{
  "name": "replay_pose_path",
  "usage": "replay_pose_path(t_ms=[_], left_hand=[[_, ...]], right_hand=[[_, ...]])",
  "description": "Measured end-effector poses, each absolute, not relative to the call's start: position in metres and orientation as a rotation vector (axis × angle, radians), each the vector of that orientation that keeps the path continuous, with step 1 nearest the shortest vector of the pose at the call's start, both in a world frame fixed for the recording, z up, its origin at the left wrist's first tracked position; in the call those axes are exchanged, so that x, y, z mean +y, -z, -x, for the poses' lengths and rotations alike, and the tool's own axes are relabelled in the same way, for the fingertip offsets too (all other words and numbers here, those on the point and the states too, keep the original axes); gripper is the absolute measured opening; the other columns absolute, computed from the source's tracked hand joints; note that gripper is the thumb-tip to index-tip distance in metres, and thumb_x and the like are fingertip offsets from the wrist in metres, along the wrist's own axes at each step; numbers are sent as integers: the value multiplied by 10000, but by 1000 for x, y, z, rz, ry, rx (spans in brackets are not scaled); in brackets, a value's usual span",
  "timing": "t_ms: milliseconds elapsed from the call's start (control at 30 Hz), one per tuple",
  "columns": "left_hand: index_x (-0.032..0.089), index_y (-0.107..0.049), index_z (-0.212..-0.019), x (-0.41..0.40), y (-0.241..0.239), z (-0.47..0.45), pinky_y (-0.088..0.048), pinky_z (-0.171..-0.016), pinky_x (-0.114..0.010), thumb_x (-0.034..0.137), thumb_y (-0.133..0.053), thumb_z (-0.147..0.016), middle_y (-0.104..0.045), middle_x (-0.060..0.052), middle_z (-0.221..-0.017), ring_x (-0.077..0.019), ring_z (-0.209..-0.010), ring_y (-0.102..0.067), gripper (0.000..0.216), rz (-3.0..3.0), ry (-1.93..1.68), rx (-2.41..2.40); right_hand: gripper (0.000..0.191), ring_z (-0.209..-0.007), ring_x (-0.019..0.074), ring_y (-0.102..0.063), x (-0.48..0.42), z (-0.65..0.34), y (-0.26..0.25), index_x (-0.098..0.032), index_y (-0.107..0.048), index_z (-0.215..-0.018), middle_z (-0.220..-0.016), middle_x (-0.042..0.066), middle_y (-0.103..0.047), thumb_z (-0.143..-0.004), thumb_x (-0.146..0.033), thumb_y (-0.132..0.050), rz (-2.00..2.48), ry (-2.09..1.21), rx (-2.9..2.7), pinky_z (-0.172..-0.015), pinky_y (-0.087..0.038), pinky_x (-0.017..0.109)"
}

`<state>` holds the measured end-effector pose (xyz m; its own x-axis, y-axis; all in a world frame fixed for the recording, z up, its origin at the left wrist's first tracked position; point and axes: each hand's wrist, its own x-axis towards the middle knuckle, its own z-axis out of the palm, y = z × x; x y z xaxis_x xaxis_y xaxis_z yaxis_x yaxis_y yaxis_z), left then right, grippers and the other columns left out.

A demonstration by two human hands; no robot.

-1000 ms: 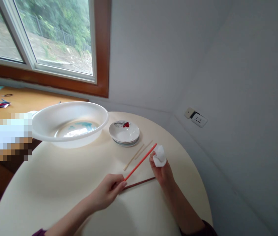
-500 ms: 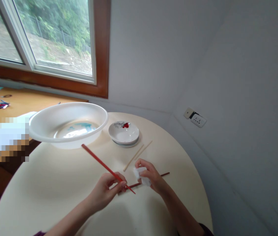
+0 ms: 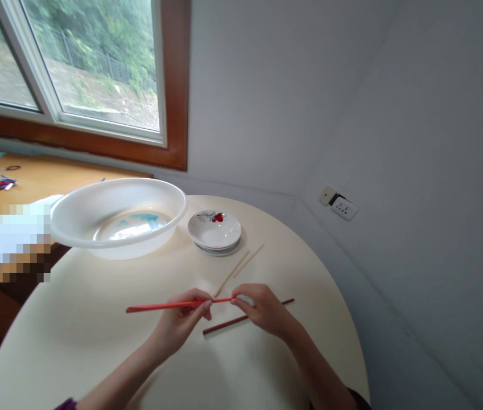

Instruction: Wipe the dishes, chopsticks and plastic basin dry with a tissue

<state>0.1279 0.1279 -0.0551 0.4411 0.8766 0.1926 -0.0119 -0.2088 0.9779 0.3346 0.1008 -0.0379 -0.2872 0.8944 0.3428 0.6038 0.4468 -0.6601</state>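
now the left hand [image 3: 178, 326] pinches the red chopstick [image 3: 151, 308], seemingly to steady it, while the right hand [image 3: 263, 307] clamps white tissue [image 3: 247, 299] at its thin end

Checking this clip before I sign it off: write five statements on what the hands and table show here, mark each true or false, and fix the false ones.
1. The left hand holds the red chopstick. True.
2. The left hand holds two chopsticks. False: it holds one, and the brown chopstick lies on the table.
3. The right hand has a white tissue in it. True.
4. The right hand is at the thick end of the red chopstick. False: it is at the thin end.
5. The stacked bowls stand to the right of the basin. True.
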Motion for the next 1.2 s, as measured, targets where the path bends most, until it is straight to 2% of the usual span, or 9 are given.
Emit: replay_pose_path(t_ms=[233, 533, 733, 1000, 1200], left_hand=[[154, -615, -722, 138, 52, -126, -468, -583, -270, 385, -589, -723, -623, -14, -564, -156, -583, -595, 233, -1470, -1127, 997], [168, -609, -697, 137, 64, -131, -437, -606, -266, 297, -496, -739, -661, -25, -663, -167, -649, -594, 176, -1708, -815, 1136], [173, -576, -603, 134, 73, -131, -379, -517, -231, 184, -462, -697, -587, 3, -537, -132, -517, -512, 148, -1911, -715, 1160], [177, -570, -558, 136, 79, -133, -375, -555, -247, 143, -479, -673, -591, -12, -563, -143, -555, -515, 150, -2038, -662, 1134], [170, -606, -602, 136, 78, -133, -385, -580, -263, 186, -495, -705, -625, -40, -634, -160, -598, -537, 152, -2051, -605, 1103]], right_hand=[[91, -725, 199, -606, 119, -398, 54, -221, -685, -760, -758, 32, -685, -751, -253, -600, 1479, -436, -1794, -701, -421, 295], [99, -697, 195, -578, 114, -419, 56, -205, -674, -699, -720, 23, -666, -731, -246, -589, 1642, -511, -1834, -685, -389, 292], [124, -709, 185, -571, 113, -421, 55, -181, -661, -707, -723, 33, -659, -729, -249, -559, 1751, -584, -1931, -692, -397, 280], [140, -763, 200, -580, 114, -421, 56, -188, -661, -736, -769, 47, -665, -732, -268, -547, 1844, -599, -1962, -736, -404, 299], [164, -729, 190, -579, 114, -422, 57, -177, -659, -723, -739, 40, -658, -726, -304, -555, 1829, -583, -1933, -704, -407, 286]])
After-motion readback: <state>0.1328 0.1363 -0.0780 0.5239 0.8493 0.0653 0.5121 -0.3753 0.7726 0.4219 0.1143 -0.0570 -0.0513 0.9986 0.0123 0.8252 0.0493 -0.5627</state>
